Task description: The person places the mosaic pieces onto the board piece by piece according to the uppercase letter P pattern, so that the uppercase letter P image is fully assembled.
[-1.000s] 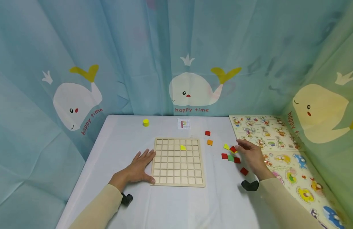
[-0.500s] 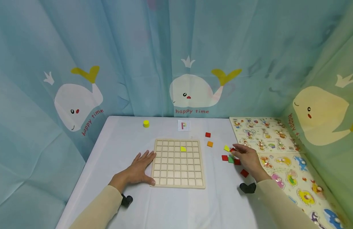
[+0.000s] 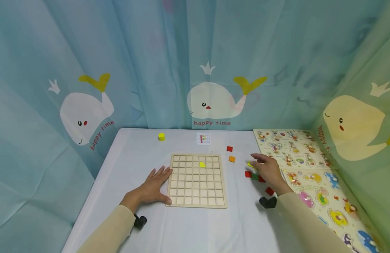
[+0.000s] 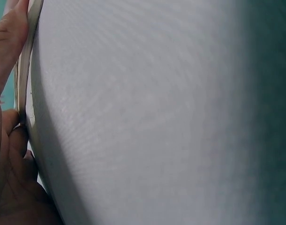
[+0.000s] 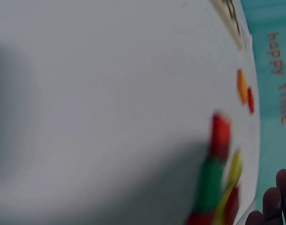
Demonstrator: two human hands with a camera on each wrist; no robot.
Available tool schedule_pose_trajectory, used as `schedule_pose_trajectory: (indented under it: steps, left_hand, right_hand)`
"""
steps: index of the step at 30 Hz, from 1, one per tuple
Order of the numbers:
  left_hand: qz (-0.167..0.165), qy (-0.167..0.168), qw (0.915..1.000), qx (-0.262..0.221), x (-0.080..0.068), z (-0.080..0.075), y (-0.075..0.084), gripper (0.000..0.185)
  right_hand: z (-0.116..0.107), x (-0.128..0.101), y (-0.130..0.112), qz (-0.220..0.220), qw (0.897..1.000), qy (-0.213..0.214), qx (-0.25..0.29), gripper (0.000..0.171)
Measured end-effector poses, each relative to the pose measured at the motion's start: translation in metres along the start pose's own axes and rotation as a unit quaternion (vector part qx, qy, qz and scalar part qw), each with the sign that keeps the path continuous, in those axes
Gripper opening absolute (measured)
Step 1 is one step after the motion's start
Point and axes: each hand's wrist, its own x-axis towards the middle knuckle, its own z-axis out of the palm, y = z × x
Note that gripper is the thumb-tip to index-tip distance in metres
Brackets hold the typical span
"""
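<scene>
1. Spread fingers of the left hand point(image 3: 149, 187) are resting along the left edge of the grid board point(image 3: 192, 184), curling round nothing; the thumb is touching near its lower corner.
2. Right hand point(image 3: 267, 172) is hovering over the loose tiles, fingers loosely bent and parted, with nothing seen between them.
3. Red lettering point(image 3: 212, 123) is reading "happy time" under each whale on the curtain; the right wrist view is showing it sideways.
4. Beyond the board, a grid card point(image 3: 203, 138) is lying flat, its marks too small to read.
5. Right-hand fingers are partly covering a loose yellow tile point(image 3: 249, 164); nearby tiles are blurring in the right wrist view.
6. Left wrist view is cutting off the left hand; a lower picture board point(image 3: 327, 200) is running out of frame.
7. Another yellow tile point(image 3: 202, 164) is sitting in a compartment of the grid board's second row from the far edge, right of centre.
</scene>
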Motion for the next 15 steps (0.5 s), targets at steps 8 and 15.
schedule_pose_trajectory:
  steps: [8, 15]
  left_hand:
    - [0.002, 0.005, 1.0, -0.007, 0.001, -0.001, 0.001, 0.13]
    - [-0.002, 0.006, 1.0, -0.003, -0.001, 0.0, 0.001, 0.13]
  right_hand:
    - [0.038, 0.028, -0.026, -0.022, 0.998, -0.046, -0.033, 0.05]
    - [0.054, 0.035, -0.024, -0.06, 0.991, -0.053, -0.103, 0.046]
